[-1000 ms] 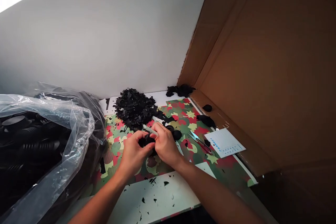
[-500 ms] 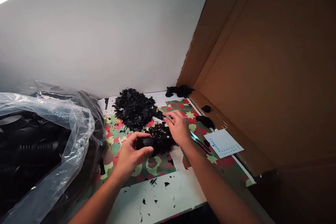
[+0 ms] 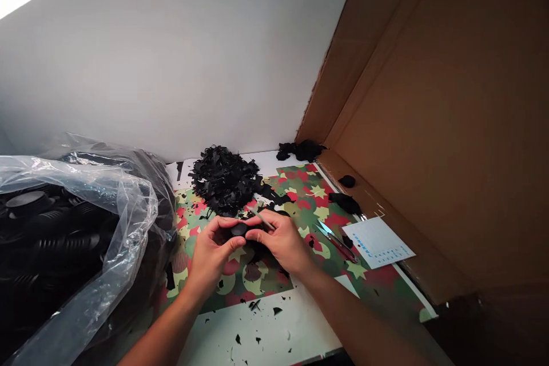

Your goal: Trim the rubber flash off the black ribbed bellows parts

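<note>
My left hand [image 3: 217, 246] is closed on a small round black part [image 3: 239, 229] with a smooth, slightly shiny top, gripped between thumb and fingers. My right hand [image 3: 283, 237] meets it from the other side, its thumb and fingertips at the part's edge. A thin grey tool [image 3: 262, 218] lies in my right hand, its end pointing up and left; its exact kind does not show. Black scraps lie under and behind both hands, partly hidden by them. Just beyond stands a large heap of black rubber-like trimmings [image 3: 225, 180].
A clear plastic bag [image 3: 141, 223] full of ribbed black parts stands at left. Scissors [image 3: 338, 242] and a white card [image 3: 380, 243] lie on the right of the camouflage-patterned sheet [image 3: 317, 183]. Black clumps [image 3: 306, 150] sit by the cardboard wall [image 3: 429, 126].
My right hand has come left and nearer, from the scraps to the black part in my left hand. The view has shifted slightly.
</note>
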`<state>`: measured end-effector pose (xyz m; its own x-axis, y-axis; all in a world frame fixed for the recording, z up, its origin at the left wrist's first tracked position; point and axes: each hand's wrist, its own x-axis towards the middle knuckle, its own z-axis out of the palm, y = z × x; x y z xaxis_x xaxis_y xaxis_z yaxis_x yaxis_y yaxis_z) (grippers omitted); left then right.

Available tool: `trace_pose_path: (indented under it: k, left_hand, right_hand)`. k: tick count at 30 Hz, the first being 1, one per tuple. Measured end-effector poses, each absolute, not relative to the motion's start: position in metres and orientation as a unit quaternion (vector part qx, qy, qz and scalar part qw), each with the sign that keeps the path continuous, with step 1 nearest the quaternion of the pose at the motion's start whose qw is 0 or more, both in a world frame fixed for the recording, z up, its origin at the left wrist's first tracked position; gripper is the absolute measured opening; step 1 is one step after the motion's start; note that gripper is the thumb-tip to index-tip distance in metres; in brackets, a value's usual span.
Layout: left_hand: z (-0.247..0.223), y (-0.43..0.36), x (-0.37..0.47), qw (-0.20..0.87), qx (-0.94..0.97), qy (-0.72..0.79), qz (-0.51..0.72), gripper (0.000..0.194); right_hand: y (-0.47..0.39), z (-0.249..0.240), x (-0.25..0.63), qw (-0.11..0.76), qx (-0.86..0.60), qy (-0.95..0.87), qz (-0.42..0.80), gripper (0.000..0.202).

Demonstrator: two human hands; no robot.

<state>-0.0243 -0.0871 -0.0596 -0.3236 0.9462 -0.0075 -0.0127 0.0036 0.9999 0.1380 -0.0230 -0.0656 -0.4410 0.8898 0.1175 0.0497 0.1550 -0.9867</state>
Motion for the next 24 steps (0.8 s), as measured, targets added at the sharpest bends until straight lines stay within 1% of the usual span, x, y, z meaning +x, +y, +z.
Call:
trace_pose_path:
  k: [1, 2, 4, 7, 9, 13, 17, 22, 24]
  left_hand:
    - [-0.060, -0.087, -0.024, 0.404, 0.426, 0.585, 0.559, 0.035]
    - [-0.059, -0.087, -0.025, 0.385, 0.452, 0.597, 0.539, 0.037]
    - [-0.059, -0.087, -0.025, 0.321, 0.520, 0.618, 0.494, 0.038]
    - [-0.057, -0.088, -0.026, 0.201, 0.605, 0.632, 0.441, 0.024]
    - [-0.056, -0.088, -0.026, 0.157, 0.629, 0.640, 0.412, 0.018]
    - [-0.053, -0.092, -0.021, 0.147, 0.644, 0.633, 0.403, 0.016]
    - [-0.050, -0.094, -0.016, 0.137, 0.640, 0.608, 0.450, 0.009]
    - [-0.051, -0.090, -0.016, 0.113, 0.638, 0.589, 0.483, 0.020]
    - [-0.052, -0.090, -0.015, 0.093, 0.643, 0.574, 0.499, 0.021]
  right_hand:
    - [-0.024, -0.066, 0.138, 0.395, -0.364, -0.667, 0.516, 0.007]
    - [-0.025, -0.066, 0.138, 0.400, -0.364, -0.683, 0.490, 0.004]
    - [-0.027, -0.067, 0.137, 0.399, -0.358, -0.716, 0.447, 0.015]
    - [-0.031, -0.068, 0.135, 0.389, -0.350, -0.755, 0.394, 0.025]
    - [-0.033, -0.068, 0.134, 0.389, -0.355, -0.771, 0.359, 0.026]
    - [-0.035, -0.065, 0.135, 0.401, -0.363, -0.781, 0.312, 0.025]
    - [-0.033, -0.061, 0.133, 0.411, -0.379, -0.758, 0.336, 0.024]
    - [-0.031, -0.059, 0.125, 0.402, -0.399, -0.740, 0.363, 0.021]
    - [-0.029, -0.060, 0.124, 0.402, -0.404, -0.737, 0.364, 0.020]
